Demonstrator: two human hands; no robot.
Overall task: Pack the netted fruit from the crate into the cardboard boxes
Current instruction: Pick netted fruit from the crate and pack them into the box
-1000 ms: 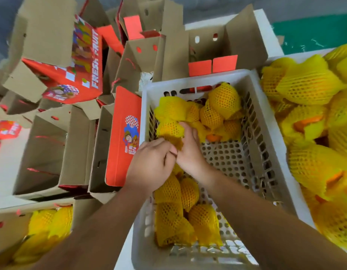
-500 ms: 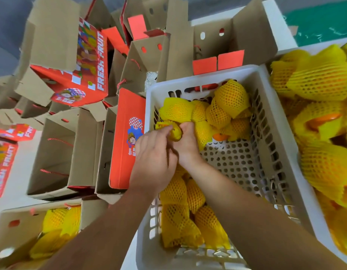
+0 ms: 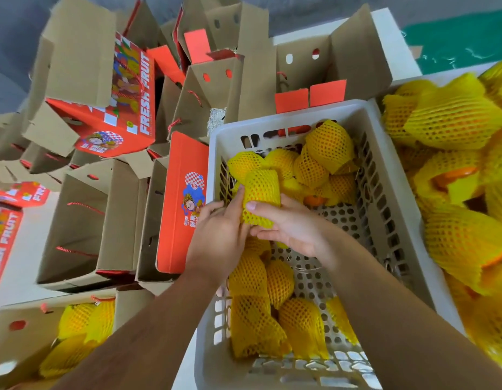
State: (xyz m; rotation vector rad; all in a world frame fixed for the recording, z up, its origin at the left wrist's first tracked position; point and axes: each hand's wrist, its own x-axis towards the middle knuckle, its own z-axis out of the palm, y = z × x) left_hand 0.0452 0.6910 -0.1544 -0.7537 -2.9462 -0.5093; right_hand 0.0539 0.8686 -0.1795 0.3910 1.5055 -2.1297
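Both hands are gripping one netted fruit (image 3: 261, 196) above the white crate (image 3: 365, 175): left hand (image 3: 218, 235) fingers curling on its side, right hand (image 3: 289, 229) cupping underneath, thumb on top. Roughly a dozen more are lying inside, some overlapping. Two open boxes (image 3: 75, 229) are standing left; second crate (image 3: 430, 280) is cut off right.

both forearms reach forward from the lower edge of the view and meet at the hands. the left hand (image 3: 218, 232) lies back-up, its fingers pressed to the left side of a netted fruit (image 3: 261, 198). the right hand (image 3: 286, 229), just beside it, is turned palm-up (thumb laid over the near face, fingers cupped beneath) and holds the same fruit from below.
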